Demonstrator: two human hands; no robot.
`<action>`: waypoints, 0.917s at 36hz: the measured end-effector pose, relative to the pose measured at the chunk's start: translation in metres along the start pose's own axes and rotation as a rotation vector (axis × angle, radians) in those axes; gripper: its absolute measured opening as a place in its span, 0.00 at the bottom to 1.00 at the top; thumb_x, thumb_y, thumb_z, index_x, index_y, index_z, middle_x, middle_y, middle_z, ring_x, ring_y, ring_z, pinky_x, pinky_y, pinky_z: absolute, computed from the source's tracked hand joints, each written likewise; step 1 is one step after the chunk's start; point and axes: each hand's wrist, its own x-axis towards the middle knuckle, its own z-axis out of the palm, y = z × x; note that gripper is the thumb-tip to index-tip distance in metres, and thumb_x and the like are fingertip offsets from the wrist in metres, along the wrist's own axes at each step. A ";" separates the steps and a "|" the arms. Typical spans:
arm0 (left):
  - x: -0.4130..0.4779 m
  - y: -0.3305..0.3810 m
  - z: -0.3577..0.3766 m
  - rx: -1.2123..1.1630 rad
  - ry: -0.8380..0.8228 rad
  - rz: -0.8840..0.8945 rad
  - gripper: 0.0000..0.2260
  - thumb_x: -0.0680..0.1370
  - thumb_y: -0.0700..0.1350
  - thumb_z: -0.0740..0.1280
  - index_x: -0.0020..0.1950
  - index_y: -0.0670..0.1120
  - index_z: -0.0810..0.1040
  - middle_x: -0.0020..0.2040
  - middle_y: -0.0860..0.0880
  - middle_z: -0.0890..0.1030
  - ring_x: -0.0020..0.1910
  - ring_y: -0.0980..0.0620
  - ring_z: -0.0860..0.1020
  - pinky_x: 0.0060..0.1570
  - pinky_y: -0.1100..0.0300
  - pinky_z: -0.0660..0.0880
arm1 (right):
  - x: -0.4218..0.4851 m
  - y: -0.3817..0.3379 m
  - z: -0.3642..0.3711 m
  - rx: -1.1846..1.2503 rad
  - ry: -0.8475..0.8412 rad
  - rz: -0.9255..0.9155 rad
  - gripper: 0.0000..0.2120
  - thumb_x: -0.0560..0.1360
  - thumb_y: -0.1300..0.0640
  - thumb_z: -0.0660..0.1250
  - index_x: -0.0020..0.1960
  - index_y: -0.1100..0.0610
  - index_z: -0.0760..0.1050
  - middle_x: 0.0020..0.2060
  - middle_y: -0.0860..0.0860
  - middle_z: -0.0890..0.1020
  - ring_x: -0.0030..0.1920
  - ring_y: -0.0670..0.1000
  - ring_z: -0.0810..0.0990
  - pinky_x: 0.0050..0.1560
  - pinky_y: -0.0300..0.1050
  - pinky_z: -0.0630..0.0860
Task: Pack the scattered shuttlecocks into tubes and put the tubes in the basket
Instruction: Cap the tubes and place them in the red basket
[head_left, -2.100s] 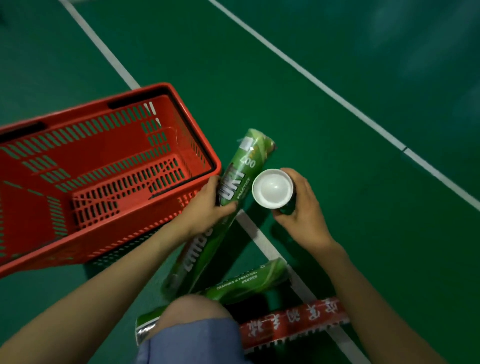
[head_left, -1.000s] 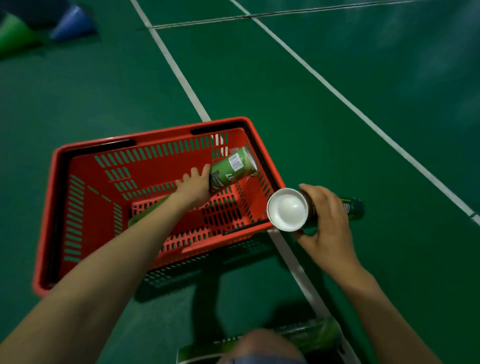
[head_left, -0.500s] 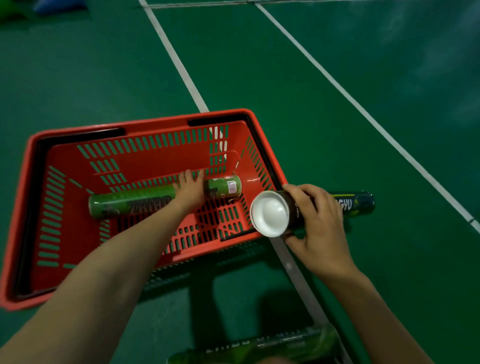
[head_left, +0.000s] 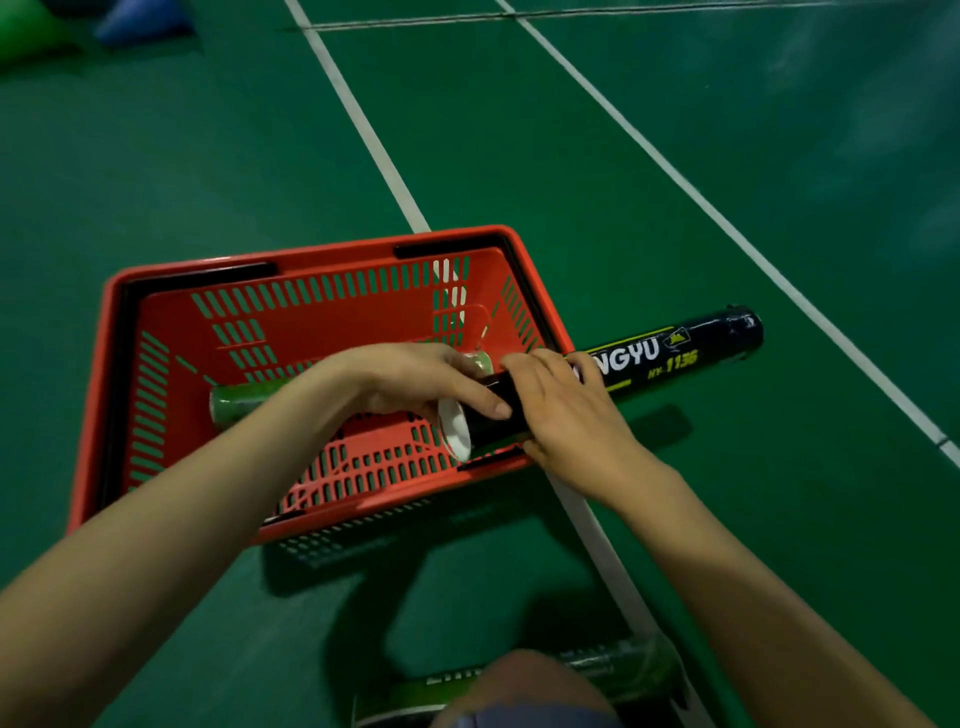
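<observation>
A red plastic basket (head_left: 156, 291) sits on the green court floor. Inside it lies a green shuttlecock tube (head_left: 244, 402), partly hidden under my left forearm. A black tube (head_left: 670, 351) with yellow and white lettering hangs level over the basket's right rim, its white-capped end (head_left: 457, 434) pointing into the basket. My right hand (head_left: 566, 410) grips this black tube near the cap. My left hand (head_left: 431, 382) reaches across the basket and holds the same tube at its capped end, fingers laid over the top.
Another green tube (head_left: 597, 670) lies on the floor at the bottom edge, beside my knee (head_left: 524, 691). White court lines (head_left: 363, 130) run under the basket and off to the right. Green and blue cones (head_left: 140, 21) stand at the far top left.
My left hand has let go of the green tube, which now lies in the basket, and has come over to the black tube. The right hand has brought the black tube over the basket's rim.
</observation>
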 end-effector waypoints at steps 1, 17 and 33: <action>-0.001 -0.002 0.001 0.000 0.018 0.004 0.20 0.72 0.43 0.72 0.62 0.37 0.76 0.58 0.35 0.79 0.59 0.37 0.77 0.61 0.46 0.72 | 0.001 0.004 -0.003 0.049 -0.027 -0.009 0.37 0.60 0.60 0.76 0.66 0.59 0.65 0.61 0.53 0.75 0.64 0.55 0.69 0.62 0.55 0.61; -0.022 -0.052 -0.032 0.973 0.396 -0.056 0.37 0.67 0.53 0.74 0.73 0.53 0.63 0.67 0.49 0.71 0.64 0.46 0.71 0.64 0.50 0.66 | 0.032 0.027 -0.006 -0.103 -0.274 0.123 0.40 0.66 0.41 0.72 0.74 0.44 0.59 0.64 0.52 0.70 0.68 0.54 0.64 0.69 0.59 0.53; -0.001 -0.117 -0.042 0.915 0.450 -0.142 0.37 0.66 0.52 0.76 0.68 0.46 0.62 0.59 0.43 0.72 0.54 0.43 0.75 0.50 0.51 0.74 | 0.102 -0.056 0.050 -0.093 -0.483 -0.124 0.34 0.73 0.41 0.67 0.72 0.54 0.60 0.68 0.54 0.69 0.68 0.57 0.66 0.69 0.56 0.57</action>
